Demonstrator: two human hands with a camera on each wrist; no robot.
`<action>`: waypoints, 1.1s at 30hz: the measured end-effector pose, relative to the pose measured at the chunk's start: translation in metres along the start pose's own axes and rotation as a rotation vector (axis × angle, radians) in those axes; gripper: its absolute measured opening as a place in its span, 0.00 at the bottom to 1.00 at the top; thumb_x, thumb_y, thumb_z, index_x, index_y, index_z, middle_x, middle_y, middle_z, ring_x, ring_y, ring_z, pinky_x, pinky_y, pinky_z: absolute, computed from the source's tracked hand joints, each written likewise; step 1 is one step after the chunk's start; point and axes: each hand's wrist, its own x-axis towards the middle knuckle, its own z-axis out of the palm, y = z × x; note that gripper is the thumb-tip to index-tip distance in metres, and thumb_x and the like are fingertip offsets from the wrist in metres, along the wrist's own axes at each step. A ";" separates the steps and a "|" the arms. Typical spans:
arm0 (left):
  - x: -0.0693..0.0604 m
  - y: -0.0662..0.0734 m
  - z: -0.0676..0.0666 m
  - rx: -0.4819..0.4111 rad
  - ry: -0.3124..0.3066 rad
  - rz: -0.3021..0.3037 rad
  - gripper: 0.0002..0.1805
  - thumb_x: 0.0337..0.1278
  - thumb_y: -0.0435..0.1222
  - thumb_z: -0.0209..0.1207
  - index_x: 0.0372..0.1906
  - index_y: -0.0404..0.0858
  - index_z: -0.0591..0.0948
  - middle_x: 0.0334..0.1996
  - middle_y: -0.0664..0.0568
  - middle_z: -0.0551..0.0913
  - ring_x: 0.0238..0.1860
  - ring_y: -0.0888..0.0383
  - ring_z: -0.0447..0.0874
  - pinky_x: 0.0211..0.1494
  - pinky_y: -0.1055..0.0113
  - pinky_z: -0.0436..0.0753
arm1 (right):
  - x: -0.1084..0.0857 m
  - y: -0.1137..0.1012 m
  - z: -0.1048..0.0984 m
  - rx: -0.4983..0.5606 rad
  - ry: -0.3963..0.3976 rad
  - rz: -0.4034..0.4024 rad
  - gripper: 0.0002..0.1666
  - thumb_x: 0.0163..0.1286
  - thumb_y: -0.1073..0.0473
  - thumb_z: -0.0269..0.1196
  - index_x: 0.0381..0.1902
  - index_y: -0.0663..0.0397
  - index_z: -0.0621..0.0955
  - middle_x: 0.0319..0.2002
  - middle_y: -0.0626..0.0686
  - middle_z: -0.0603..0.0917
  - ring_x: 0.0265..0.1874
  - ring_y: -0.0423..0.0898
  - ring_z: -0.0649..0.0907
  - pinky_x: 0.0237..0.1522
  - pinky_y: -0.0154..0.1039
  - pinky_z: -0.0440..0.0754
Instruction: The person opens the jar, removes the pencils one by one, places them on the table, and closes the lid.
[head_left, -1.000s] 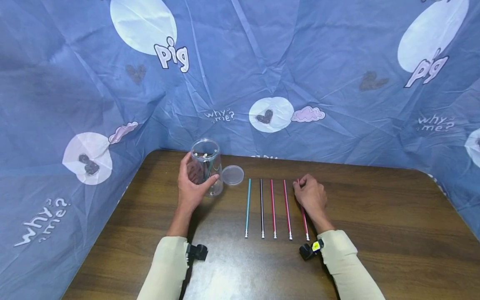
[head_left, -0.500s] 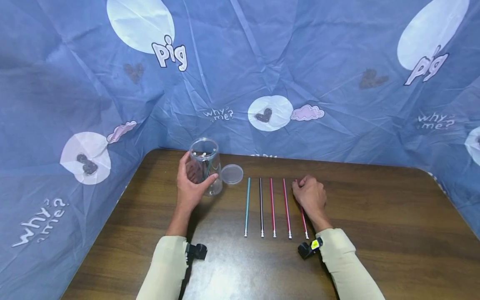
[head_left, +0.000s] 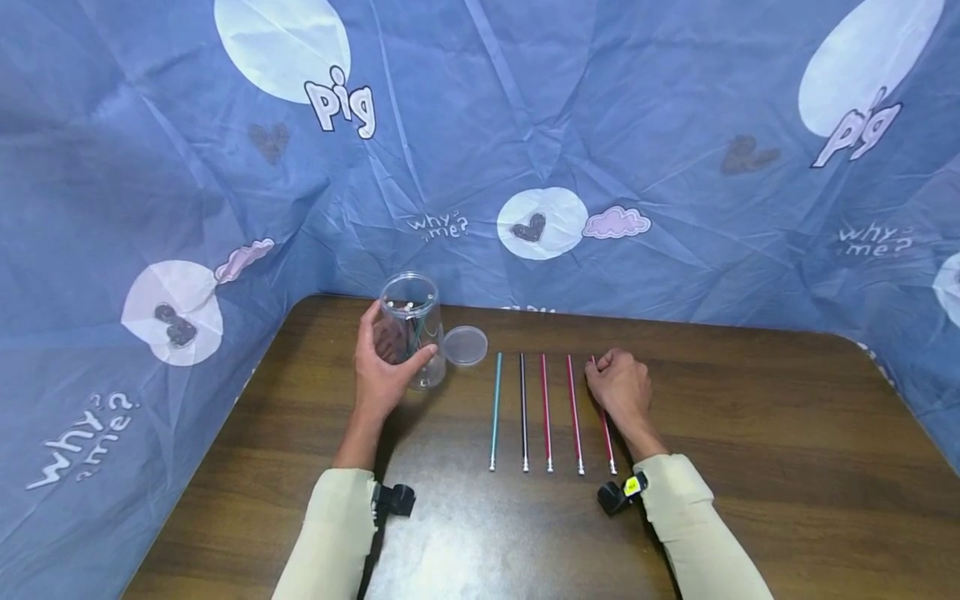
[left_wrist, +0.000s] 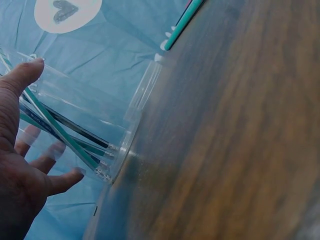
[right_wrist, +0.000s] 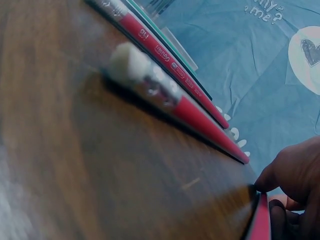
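Note:
My left hand (head_left: 384,375) grips the side of a clear plastic jar (head_left: 429,367), which stands upright and uncovered at the back left of the table. Several pencils (left_wrist: 65,135), teal and dark, lean inside it with their eraser ends up and down. To its right, a row of pencils lies on the table: one teal (head_left: 496,412), one dark (head_left: 524,412) and three red. My right hand (head_left: 622,387) pinches the far end of the rightmost red pencil (head_left: 606,437), whose eraser end points toward me. That pencil's tip is partly hidden by the fingers.
A round clear lid (head_left: 466,346) lies flat just right of the jar. The brown wooden table (head_left: 765,433) ends at a blue printed cloth (head_left: 675,150) hanging behind and to the sides. A black wrist camera (head_left: 395,500) sits on each forearm.
Both hands keep their holds with almost no movement. The rightmost red pencil's far end has shifted very slightly left; the head view has drifted a little.

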 end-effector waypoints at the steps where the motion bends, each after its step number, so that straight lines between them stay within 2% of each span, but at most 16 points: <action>1: 0.000 0.000 0.000 0.004 0.000 -0.001 0.47 0.42 0.27 0.76 0.71 0.37 0.65 0.58 0.30 0.75 0.59 0.38 0.75 0.62 0.42 0.73 | 0.000 0.000 0.001 0.003 0.004 -0.003 0.11 0.62 0.52 0.64 0.26 0.53 0.81 0.29 0.57 0.86 0.36 0.63 0.84 0.36 0.57 0.78; 9: 0.001 0.000 -0.002 0.014 -0.003 0.017 0.48 0.42 0.26 0.76 0.71 0.34 0.65 0.58 0.29 0.76 0.58 0.38 0.76 0.60 0.41 0.74 | 0.000 -0.001 0.001 0.001 0.014 -0.008 0.12 0.61 0.51 0.64 0.25 0.53 0.81 0.28 0.57 0.86 0.35 0.63 0.84 0.35 0.57 0.77; 15: 0.001 0.002 -0.002 0.023 -0.005 0.001 0.48 0.42 0.27 0.76 0.71 0.36 0.65 0.58 0.30 0.76 0.58 0.38 0.76 0.60 0.41 0.74 | 0.000 -0.001 0.001 0.001 0.008 -0.008 0.12 0.61 0.52 0.65 0.24 0.54 0.80 0.28 0.58 0.85 0.35 0.63 0.84 0.36 0.57 0.77; 19: 0.000 0.002 -0.002 0.017 -0.007 -0.004 0.48 0.42 0.27 0.76 0.71 0.34 0.64 0.57 0.30 0.76 0.57 0.38 0.76 0.59 0.41 0.74 | -0.001 0.001 0.000 0.027 0.011 -0.005 0.13 0.61 0.52 0.65 0.25 0.55 0.80 0.27 0.57 0.85 0.35 0.62 0.84 0.36 0.56 0.77; 26: 0.000 0.000 -0.001 0.001 -0.006 -0.002 0.48 0.42 0.26 0.76 0.71 0.33 0.64 0.57 0.30 0.76 0.57 0.38 0.76 0.59 0.41 0.74 | 0.000 0.002 -0.004 0.095 -0.008 0.002 0.17 0.64 0.49 0.65 0.32 0.59 0.79 0.27 0.57 0.86 0.39 0.63 0.83 0.43 0.56 0.77; 33: 0.002 -0.001 -0.002 -0.001 -0.008 -0.013 0.48 0.41 0.27 0.76 0.71 0.35 0.65 0.57 0.30 0.76 0.58 0.39 0.76 0.60 0.42 0.75 | 0.000 -0.005 -0.010 0.145 -0.015 0.033 0.17 0.64 0.48 0.65 0.33 0.57 0.80 0.30 0.56 0.86 0.41 0.61 0.83 0.46 0.54 0.76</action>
